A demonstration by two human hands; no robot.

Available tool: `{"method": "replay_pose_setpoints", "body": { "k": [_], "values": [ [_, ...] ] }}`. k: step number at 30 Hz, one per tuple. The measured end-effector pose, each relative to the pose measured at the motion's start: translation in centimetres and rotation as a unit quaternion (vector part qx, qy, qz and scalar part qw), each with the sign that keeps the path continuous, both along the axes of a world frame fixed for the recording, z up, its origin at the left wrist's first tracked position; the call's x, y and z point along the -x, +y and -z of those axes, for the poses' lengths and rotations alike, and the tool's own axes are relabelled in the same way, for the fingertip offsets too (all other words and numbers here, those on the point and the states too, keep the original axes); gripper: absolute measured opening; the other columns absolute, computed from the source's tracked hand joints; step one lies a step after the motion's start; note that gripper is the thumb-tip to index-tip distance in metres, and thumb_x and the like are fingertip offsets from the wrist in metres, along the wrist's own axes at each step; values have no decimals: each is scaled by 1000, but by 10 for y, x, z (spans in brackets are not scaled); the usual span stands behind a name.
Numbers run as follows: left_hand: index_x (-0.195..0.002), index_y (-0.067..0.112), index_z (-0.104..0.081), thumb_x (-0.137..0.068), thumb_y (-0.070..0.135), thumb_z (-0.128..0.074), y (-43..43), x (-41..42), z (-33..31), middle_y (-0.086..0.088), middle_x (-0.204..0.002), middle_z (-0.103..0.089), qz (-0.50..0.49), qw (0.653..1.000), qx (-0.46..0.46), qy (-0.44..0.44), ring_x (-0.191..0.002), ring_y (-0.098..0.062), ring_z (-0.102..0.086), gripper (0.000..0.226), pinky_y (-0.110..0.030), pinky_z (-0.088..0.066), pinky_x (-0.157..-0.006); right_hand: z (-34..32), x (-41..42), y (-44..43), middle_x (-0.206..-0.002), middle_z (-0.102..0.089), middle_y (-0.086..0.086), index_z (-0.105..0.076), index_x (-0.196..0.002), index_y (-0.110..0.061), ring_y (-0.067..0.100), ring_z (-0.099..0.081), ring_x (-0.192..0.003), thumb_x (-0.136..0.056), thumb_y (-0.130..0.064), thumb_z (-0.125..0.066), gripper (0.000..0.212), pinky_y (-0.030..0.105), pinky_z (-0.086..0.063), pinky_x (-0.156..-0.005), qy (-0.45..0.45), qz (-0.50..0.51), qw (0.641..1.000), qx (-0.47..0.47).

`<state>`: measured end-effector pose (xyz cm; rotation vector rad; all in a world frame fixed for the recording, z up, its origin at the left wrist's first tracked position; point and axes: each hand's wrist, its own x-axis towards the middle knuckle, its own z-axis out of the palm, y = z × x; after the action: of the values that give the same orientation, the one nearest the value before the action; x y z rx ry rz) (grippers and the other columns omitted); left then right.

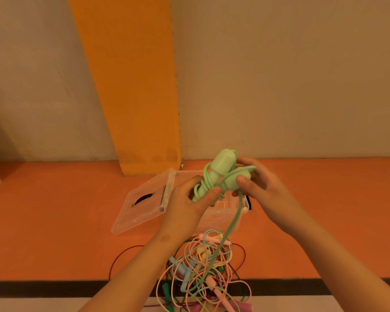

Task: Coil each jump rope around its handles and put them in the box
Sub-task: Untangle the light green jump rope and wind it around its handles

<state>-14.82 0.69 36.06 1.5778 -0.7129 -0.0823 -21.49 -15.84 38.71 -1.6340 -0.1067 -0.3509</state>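
Observation:
Both hands hold a light green jump rope above the clear plastic box. My left hand grips the lower ends of its two handles, with a few turns of cord wound round them. My right hand holds the upper end of one handle, thumb pressed on it. The loose green cord hangs down from the handles into a tangled pile of jump ropes on the floor: pink, blue, yellow, green and dark red. The hands hide most of the box's inside.
The box's clear lid leans open to the left of the box. An orange pillar and a pale wall stand behind it. The floor is orange, with a black stripe near me.

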Motion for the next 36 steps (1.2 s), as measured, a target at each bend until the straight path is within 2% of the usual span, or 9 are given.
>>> {"method": "replay_pose_setpoints", "body": {
  "k": [4,9,15,19,23,27,29,32,36],
  "values": [
    [-87,12,-65,-90,9,-62,-1,1,-5,2,-64,-60,-3,999,31,22,-43,4,-47,5,-7,-34,-46,3,-4,2,-85,-65,-6,-56,-108,-14,9,-61,-71,-85,-20,-61,25,22,-49,-62,5,8,999,39],
    [-84,15,-64,-85,24,-63,-2,0,-7,-4,-65,-59,-21,997,65,32,-42,3,-46,9,-8,-34,-46,7,-6,6,-88,-61,11,-58,-100,-18,10,-58,-62,-90,-13,-62,11,19,-45,-60,15,3,995,96],
    [-83,14,-62,-93,15,-58,-2,-1,-1,-7,-67,-60,-61,994,76,53,-42,0,-46,11,-13,-34,-47,16,-7,12,-76,-63,-8,-61,-102,-36,9,-54,-58,-92,-23,-61,16,33,-48,-62,34,-14,979,199],
    [-95,11,-59,-92,15,-60,-4,0,-1,-8,-71,-62,-77,992,75,70,-41,0,-46,5,-11,-34,-45,16,-10,12,-69,-60,-10,-59,-100,-37,-2,-53,-56,-94,-16,-58,22,16,-38,-58,17,19,963,268],
    [-115,25,-50,-91,14,-62,-5,3,-4,-8,-79,-64,-70,990,83,85,-44,1,-50,29,-9,-36,-46,14,-10,10,-65,-57,-6,-61,-96,-26,-1,-51,-51,-95,-9,-54,19,11,-34,-53,27,41,954,297],
    [-104,23,-56,-92,9,-60,-8,5,-6,-12,-83,-61,-47,995,73,57,-46,3,-51,19,-7,-36,-46,16,-12,8,-58,-57,-5,-57,-84,-34,5,-47,-41,-96,-12,-53,25,22,-37,-49,51,67,950,300],
    [-99,14,-54,-92,10,-61,-7,2,-6,-16,-81,-62,-59,994,67,59,-43,4,-48,11,-7,-35,-45,18,-11,6,-55,-57,-4,-59,-79,-24,8,-49,-37,-96,-18,-53,18,26,-40,-48,93,64,941,320],
    [-92,12,-48,-92,16,-62,-3,-8,-3,-15,-77,-63,-100,989,74,79,-41,1,-48,14,-12,-35,-45,18,-10,6,-54,-58,-4,-58,-76,-13,7,-50,-36,-94,-24,-56,21,30,-45,-49,120,70,925,354],
    [-83,18,-43,-90,23,-65,2,-21,4,-7,-69,-66,-154,983,44,86,-38,-2,-45,24,-23,-30,-46,15,-8,6,-56,-56,-4,-59,-78,-24,10,-51,-46,-91,-28,-61,14,37,-47,-56,96,114,901,407]
  ]
}}
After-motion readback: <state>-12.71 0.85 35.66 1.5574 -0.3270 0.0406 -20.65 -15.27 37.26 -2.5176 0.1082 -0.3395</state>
